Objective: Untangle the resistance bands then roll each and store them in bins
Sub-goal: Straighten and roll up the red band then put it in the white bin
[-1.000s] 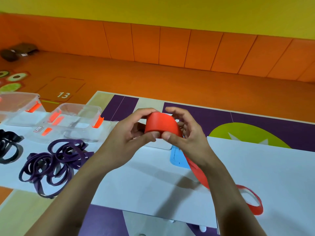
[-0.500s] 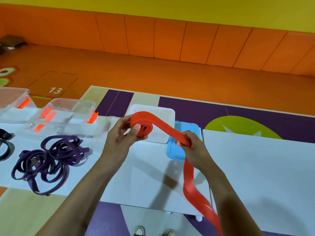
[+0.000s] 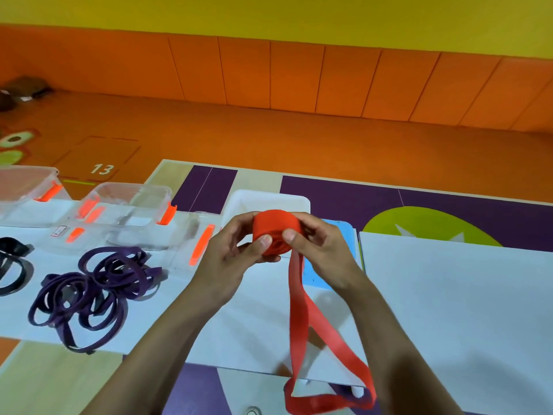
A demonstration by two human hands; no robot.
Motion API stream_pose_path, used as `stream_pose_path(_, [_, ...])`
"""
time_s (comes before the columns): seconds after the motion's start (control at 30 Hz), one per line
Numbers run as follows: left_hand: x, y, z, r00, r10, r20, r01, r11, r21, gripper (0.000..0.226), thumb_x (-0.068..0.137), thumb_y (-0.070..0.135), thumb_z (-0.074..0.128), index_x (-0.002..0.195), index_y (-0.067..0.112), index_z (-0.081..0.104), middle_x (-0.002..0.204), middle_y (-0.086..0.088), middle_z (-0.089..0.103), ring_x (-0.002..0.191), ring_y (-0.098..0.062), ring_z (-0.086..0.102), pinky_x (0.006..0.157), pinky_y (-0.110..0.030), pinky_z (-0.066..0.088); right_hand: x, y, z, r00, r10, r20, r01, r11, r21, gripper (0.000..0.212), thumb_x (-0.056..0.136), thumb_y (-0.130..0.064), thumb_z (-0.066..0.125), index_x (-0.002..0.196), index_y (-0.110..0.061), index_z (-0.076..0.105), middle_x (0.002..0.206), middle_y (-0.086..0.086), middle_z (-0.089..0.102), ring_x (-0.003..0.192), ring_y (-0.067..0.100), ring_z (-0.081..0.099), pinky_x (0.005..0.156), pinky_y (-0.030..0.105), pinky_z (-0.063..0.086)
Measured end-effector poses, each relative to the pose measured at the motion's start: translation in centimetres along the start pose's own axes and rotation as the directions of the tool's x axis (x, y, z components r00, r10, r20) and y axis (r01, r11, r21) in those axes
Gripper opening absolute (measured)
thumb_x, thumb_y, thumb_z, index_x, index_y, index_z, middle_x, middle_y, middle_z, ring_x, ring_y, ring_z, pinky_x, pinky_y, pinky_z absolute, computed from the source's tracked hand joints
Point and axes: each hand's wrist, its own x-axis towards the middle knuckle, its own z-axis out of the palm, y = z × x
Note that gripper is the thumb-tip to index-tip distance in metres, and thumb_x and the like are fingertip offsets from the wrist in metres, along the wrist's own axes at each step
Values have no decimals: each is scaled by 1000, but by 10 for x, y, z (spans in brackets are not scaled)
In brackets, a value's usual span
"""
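black band (image 3: 15, 249) cropped left, leftmost bin (image 3: 27, 187) cropped

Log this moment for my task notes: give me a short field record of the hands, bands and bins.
left hand: grips the rolled part of the red resistance band
right hand: pinches the same roll from the other side
unrolled tail: hangs as a loop past the near edge of the white table
purple bands: tangled heap on the table, left of the hands
black band: far left, partly out of view
clear bins: orange latches, beyond the purple bands
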Motion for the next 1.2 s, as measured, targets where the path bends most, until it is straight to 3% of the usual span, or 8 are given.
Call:
stream_pose_path(0.3, [-2, -8, 4, 989, -135, -63, 115, 960, -257, 42, 90, 23, 61, 129, 8, 56, 119, -15, 71, 107, -34, 72, 85, -32, 60, -1, 10, 15, 997, 60, -45, -64, 994, -91, 37, 92, -47, 66, 123, -28, 66, 100, -10, 72, 83, 12, 67, 75, 27, 55])
stream_pose_path(0.4, [-5, -12, 1, 984, -168, -61, 148, 958, -244, 41, 91, 23, 62, 128, 5, 56, 119, -17, 70, 106, -37, 72, 86, -35, 60, -1, 16, 14, 998, 55, -30, -60, 973, -223, 33, 95, -48, 65, 122, -30, 66, 106, -11, 69, 100, 12, 66, 87, 32, 55])
stream_pose_path(0.47, [-5, -8, -6, 980, -195, -35, 187, 969, -160, 40, 91, 26, 63, 127, 7, 58, 116, -11, 72, 103, -36, 73, 86, -38, 61, 2, 11, 10, 999, 53, -5, -53, 966, -253, 36, 93, -49, 66, 123, -29, 67, 109, -10, 68, 105, 12, 64, 91, 31, 54])
stream_pose_path(0.63, [1, 14, -30, 991, -114, 75, 71, 899, 432, 43, 93, 21, 73, 131, 33, 59, 120, 22, 64, 73, -15, 68, 74, -36, 59, 1, -1, -3, 982, 120, 149, -66, 944, -324, 43, 83, -58, 69, 119, -34, 69, 105, -11, 66, 101, 11, 62, 86, 29, 54])
stream_pose_path(0.87, [4, 41, -32, 933, -244, 264, 10, 751, 660, 44, 91, 30, 75, 130, 37, 56, 94, 32, 66, 82, -10, 72, 74, -23, 57, -3, -4, -4, 989, 95, 111, -49, 931, -361, 51, 73, -59, 79, 118, -36, 70, 103, -20, 64, 103, 6, 62, 85, 26, 56])
stream_pose_path(1.0, [2, 33, -25, 962, -159, 221, 5, 822, 570, 43, 93, 34, 69, 133, 33, 54, 104, 23, 67, 84, -13, 74, 79, -31, 57, -3, -2, -3, 1000, 12, 7, -11, 980, -198, 44, 73, -54, 84, 111, -35, 74, 103, -11, 67, 103, 16, 66, 90, 35, 57])
stream_pose_path(1.1, [2, 24, -22, 981, -105, 166, 16, 886, 463, 46, 87, 42, 65, 131, 32, 55, 106, 9, 71, 85, -18, 74, 77, -23, 50, -1, -1, -4, 999, -4, -42, -1, 991, -133, 36, 75, -46, 85, 108, -37, 75, 101, -10, 66, 98, 16, 67, 90, 34, 56])
stream_pose_path(1.2, [3, 18, -18, 989, -75, 124, 24, 930, 366, 44, 89, 35, 64, 131, 29, 54, 115, 11, 69, 84, -23, 75, 78, -21, 51, -1, 2, -3, 996, 4, -93, -12, 996, -94, 37, 72, -59, 82, 103, -41, 75, 104, -6, 61, 93, 20, 63, 85, 37, 56])
